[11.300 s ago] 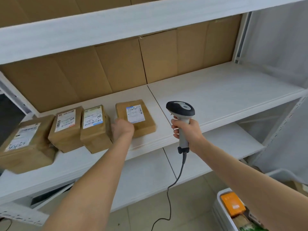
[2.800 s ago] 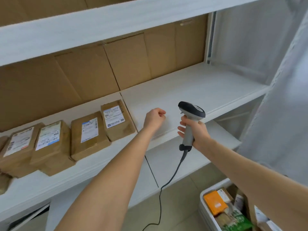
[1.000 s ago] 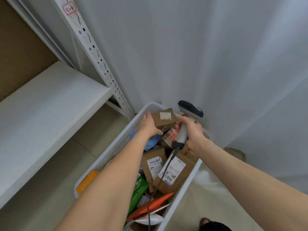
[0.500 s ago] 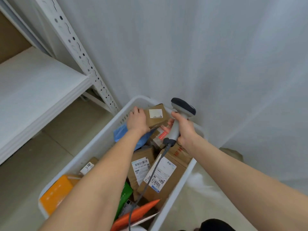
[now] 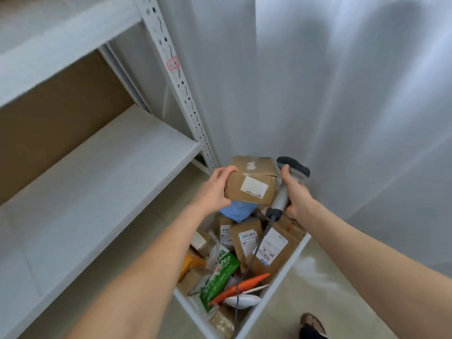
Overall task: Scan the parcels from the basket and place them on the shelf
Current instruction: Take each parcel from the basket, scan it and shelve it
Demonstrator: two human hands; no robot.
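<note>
Left hand point(image 5: 211, 192) closed on a brown parcel point(image 5: 252, 183), held above the basket's point(image 5: 276, 282) far end; right hand point(image 5: 294, 193) wrapped round the scanner point(image 5: 289, 178), beside it; we judge scanning comes next: aim at the label, then shelf point(image 5: 97, 182).

Brown cardboard parcel point(image 5: 252, 182), white label facing cam, was held tilted above white basket point(image 5: 274, 287) full of parcels; shelf point(image 5: 97, 182) bare.
</note>
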